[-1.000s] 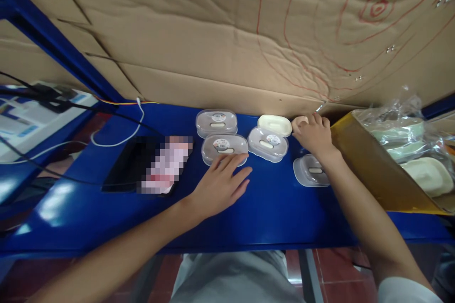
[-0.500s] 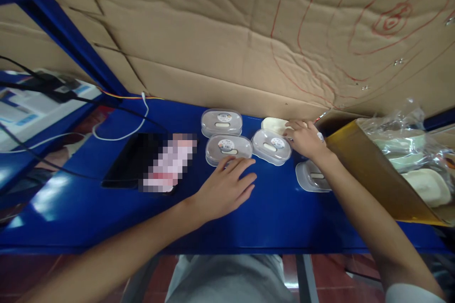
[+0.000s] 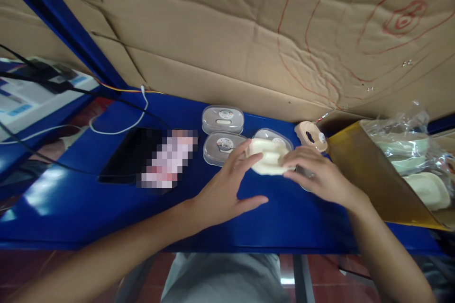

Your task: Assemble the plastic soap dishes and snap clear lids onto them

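Note:
My right hand (image 3: 316, 170) pinches the right end of a shallow cream plastic dish (image 3: 268, 163), shaped like a soap dish, and holds it tilted above the blue table. At the dish's left end is my left hand (image 3: 227, 184), its fingers spread and thumb apart; whether the fingertips touch it I cannot tell. Behind the dish, a clear plastic lid (image 3: 268, 134) with a label is partly covered. Two more clear lids, one at the back (image 3: 222, 119) and one nearer (image 3: 216, 149), lie to the left. Another clear piece is mostly hidden under my right hand.
A peach plastic piece (image 3: 309, 135) with a sticker lies at the back right. Beside it, a yellow-brown box (image 3: 359, 175) holds bagged green pieces and a cream dish (image 3: 428, 190). A phone (image 3: 167, 158) and a black flat object (image 3: 121, 156) lie left, near a white cable (image 3: 119, 132). Cardboard walls the back.
My right hand has moved from the peach piece to the cream dish, picked it up and brought it nearer. My left hand has spread its fingers toward the dish.

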### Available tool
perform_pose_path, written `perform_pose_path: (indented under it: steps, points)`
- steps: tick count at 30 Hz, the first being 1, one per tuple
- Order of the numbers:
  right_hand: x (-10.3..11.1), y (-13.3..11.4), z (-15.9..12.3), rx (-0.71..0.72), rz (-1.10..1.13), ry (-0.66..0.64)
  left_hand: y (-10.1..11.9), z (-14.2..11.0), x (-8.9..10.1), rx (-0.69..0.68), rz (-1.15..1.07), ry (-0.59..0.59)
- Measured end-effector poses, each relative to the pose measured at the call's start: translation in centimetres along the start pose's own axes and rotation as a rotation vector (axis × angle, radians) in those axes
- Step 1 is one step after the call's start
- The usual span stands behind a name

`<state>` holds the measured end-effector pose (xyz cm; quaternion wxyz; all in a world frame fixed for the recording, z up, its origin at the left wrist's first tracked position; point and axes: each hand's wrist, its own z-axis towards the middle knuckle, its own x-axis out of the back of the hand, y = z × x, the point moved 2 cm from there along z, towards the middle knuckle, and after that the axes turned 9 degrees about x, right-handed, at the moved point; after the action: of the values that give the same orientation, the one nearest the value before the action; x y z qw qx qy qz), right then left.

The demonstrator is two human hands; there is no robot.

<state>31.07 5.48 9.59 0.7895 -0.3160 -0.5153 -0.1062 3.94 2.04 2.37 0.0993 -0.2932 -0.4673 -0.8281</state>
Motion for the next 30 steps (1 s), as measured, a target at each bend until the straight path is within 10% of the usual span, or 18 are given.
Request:
perform_pose_path:
  steps: [5, 10, 16, 30]
  points:
    - [-1.2, -1.3, -0.7, 0.033, 0.219, -0.148, -0.5, -0.2, -0.9, -0.015, 0.04, -0.084]
    - [1.0, 7.2, -1.3, -0.346, -0.179, 0.154, -0.6, -1.0, -2.5, -0.169, 0.212, -0.199]
    - [0.8, 16.7, -2.9, -0.859, -0.438, -0.047, -1.0, -1.2, -2.8, -0.203, 0.289, -0.286]
    - [1.8, 14.2, -3.1, -0.428, -0.115, 0.064, -1.6, -1.1, -2.6, -0.217, 0.454, -0.336]
